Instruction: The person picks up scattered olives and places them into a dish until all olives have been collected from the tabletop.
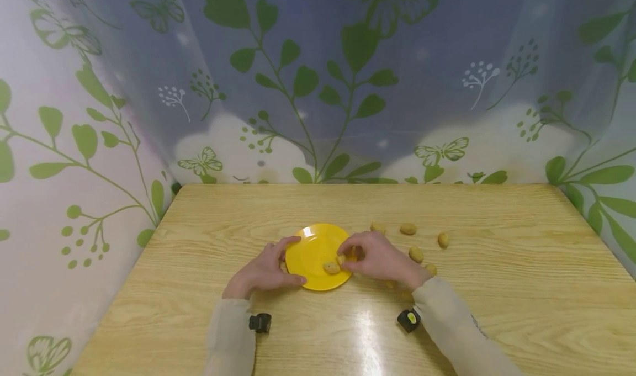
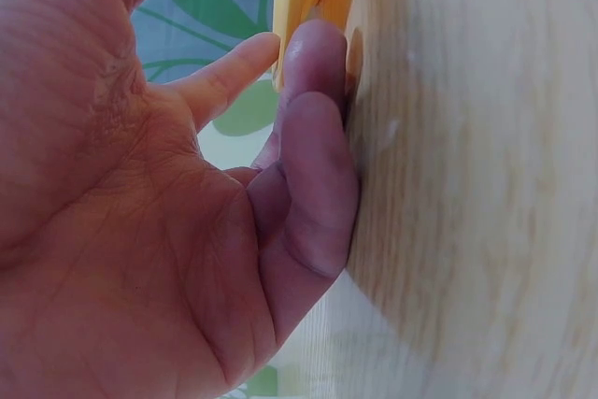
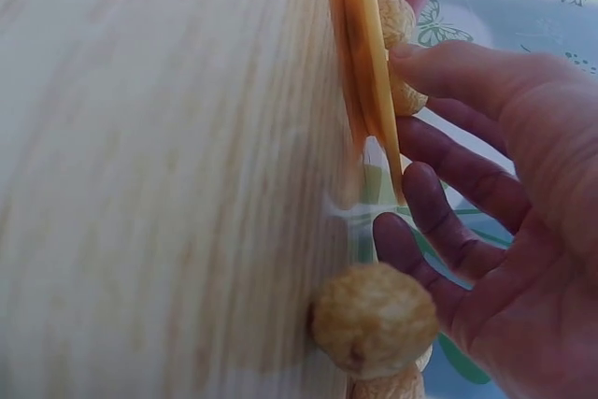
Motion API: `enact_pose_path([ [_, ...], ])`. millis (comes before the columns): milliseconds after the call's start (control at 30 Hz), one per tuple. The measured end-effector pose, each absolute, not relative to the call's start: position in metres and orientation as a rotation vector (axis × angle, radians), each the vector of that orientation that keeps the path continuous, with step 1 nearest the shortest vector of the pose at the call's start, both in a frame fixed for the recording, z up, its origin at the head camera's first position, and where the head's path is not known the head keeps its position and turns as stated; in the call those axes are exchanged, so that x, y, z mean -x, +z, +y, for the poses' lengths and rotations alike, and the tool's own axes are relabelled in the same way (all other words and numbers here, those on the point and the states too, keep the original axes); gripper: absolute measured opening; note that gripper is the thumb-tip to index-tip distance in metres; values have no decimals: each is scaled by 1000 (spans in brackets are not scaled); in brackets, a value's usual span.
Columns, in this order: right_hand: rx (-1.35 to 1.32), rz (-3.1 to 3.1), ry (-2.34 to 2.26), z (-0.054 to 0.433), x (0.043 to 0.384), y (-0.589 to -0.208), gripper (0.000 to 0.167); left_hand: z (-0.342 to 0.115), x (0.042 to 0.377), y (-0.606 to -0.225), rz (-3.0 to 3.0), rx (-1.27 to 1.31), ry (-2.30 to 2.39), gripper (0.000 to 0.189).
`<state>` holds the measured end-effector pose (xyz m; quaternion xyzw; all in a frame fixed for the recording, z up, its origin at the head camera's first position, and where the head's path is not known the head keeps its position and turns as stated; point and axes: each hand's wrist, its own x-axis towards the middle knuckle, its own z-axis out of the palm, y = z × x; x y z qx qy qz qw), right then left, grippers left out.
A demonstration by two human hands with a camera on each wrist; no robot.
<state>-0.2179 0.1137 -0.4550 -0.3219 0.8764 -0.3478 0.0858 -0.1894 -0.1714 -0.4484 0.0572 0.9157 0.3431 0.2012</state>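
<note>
A round yellow plate (image 1: pixel 309 252) lies on the wooden table. My left hand (image 1: pixel 264 266) holds its left side, thumb at the near rim and fingers round the far-left rim. Over the plate's right side, my right hand (image 1: pixel 381 258) pinches a walnut (image 1: pixel 341 259) between thumb and fingers. Another walnut (image 1: pixel 331 268) rests on the plate just left of it. In the right wrist view the pinched walnut (image 3: pixel 408 100) is close against the plate's surface, partly hidden by the thumb, and the remaining fingers spread below the rim.
Several loose walnuts lie right of the plate, among them one at the back (image 1: pixel 408 228), one farther right (image 1: pixel 443 240) and one by the right wrist (image 1: pixel 415 254). Some are partly hidden under the right forearm. A leaf-patterned curtain (image 1: pixel 318 89) hangs behind the table (image 1: pixel 223 210).
</note>
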Motion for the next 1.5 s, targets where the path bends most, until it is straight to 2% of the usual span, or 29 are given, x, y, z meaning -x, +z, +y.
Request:
enact_pose_path([
  [667,948,2619,-1072,130,208,-441,24,-170,189,-448,2570,-172,944,93],
  [1033,945,2700,-1047,158,197,-436,26,-170,189,-449,2576,-174,945,92],
  [1500,912,2781,-1096,199,182,-436,20,-170,189,-447,2571,-164,940,93],
])
